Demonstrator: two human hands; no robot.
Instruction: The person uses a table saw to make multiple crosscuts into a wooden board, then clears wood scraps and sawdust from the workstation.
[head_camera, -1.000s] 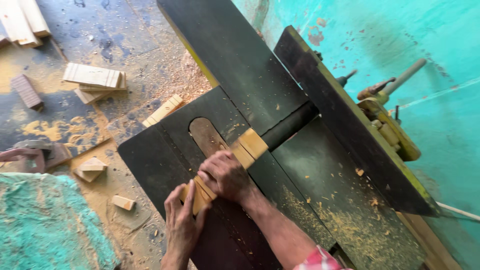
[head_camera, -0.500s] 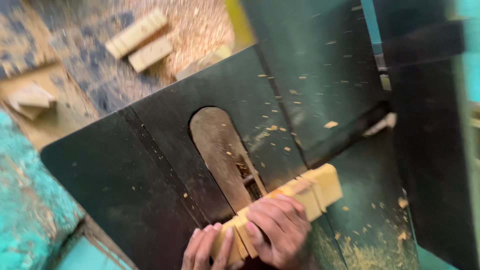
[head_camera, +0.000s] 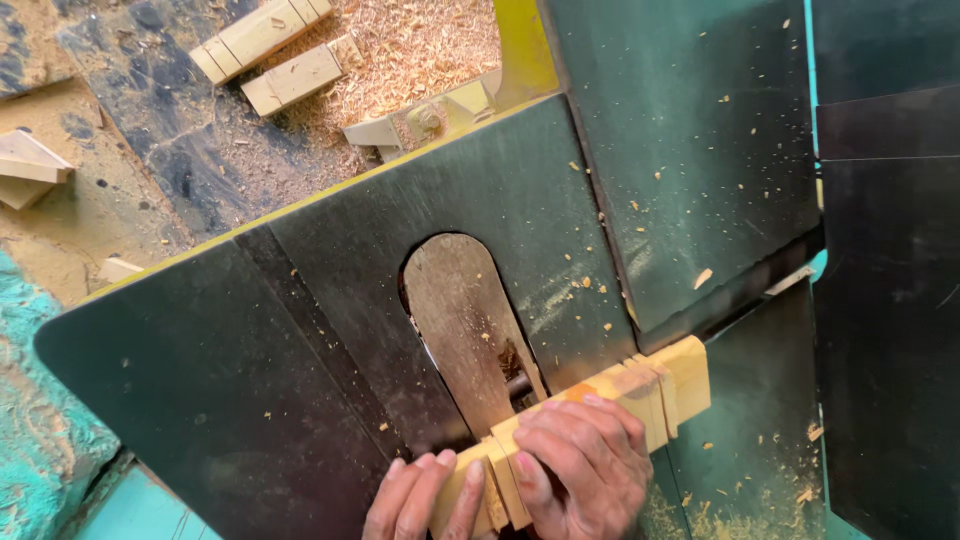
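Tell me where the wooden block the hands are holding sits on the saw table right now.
In the head view, the wooden block lies low and right of centre on the dark saw table, across the near end of the oval insert, under the left hand and right hand.

The table is dark matt metal, scuffed and flecked with sawdust, its oval insert worn dull and brownish. The block is pale bare wood, rough-sawn.
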